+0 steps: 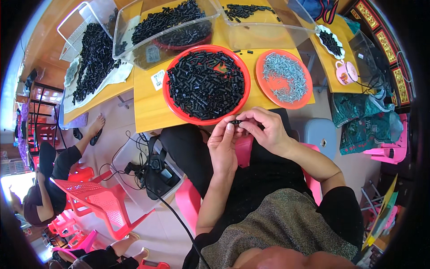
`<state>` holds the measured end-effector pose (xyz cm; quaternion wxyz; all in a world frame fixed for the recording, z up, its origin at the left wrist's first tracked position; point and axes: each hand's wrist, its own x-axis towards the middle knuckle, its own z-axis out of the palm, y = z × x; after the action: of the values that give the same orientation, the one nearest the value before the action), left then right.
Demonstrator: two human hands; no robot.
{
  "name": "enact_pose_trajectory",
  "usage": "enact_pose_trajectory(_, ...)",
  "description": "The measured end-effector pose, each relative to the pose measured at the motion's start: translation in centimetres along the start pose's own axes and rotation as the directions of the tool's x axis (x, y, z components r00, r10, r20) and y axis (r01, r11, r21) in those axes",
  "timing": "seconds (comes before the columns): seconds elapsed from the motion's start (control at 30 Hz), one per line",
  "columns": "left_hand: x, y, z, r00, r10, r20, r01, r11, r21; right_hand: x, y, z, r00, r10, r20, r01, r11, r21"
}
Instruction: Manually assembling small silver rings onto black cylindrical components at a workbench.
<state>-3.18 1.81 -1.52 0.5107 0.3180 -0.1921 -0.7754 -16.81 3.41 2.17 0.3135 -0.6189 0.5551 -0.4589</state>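
Between my two hands is a small black plastic piece (pixel 234 122), mostly covered by my fingertips. My left hand (pixel 223 140) pinches it from the left with thumb and fingers. From the right, my right hand (pixel 265 130) closes thumb and forefinger on the same piece. Both hands are just off the table's near edge, over my lap. Right beyond them stands a red round basin (pixel 247 92) heaped with short black plastic tubes (pixel 204 85). To its right, an orange-red plate (pixel 268 92) carries many small silvery screws (pixel 286 74).
Clear plastic bins (pixel 148 54) with more black pieces stand at the back of the yellow table (pixel 150 110). A pink mug (pixel 346 72) is on the right table. A grey-blue stool (pixel 320 134) stands at my right, a red chair (pixel 105 197) at left. Other people sit at far left.
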Motion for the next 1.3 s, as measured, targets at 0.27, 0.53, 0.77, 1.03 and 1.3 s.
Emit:
enact_pose_trajectory(0.27, 0.1, -0.2, -0.2, 0.994, 0.109, -0.012, -0.105, 0.982, 0.159, 0.8, -0.2, -0.5, 0.994, 0.033, 0.106, -0.03, 0.999, -0.033)
enact_pose_trajectory(0.53, -0.1, 0.2, 0.0, 0.993, 0.086, 0.076, -0.102, 0.967, 0.235, 0.8, -0.5, -1.4, 0.977, -0.025, 0.213, 0.038, 0.998, -0.058)
enact_pose_trajectory(0.77, 0.6, 1.5, -0.4, 0.985, 0.168, 0.039, -0.172, 0.921, 0.349, 10.1, -2.2, -9.8, 0.983, -0.147, -0.108, 0.075, 0.863, -0.499)
enact_pose_trajectory(1.03, 1.1, 1.2, -0.7, 0.992, 0.13, 0.002, -0.123, 0.932, 0.342, 14.1, 1.8, -10.0, 0.942, -0.337, -0.004, 0.231, 0.655, -0.72)
enact_pose_trajectory(1.3, 1.3, 1.5, -0.9, 0.993, 0.116, 0.002, -0.11, 0.937, 0.333, 15.5, 7.0, -4.0, 0.934, -0.144, 0.328, 0.329, 0.708, -0.625)
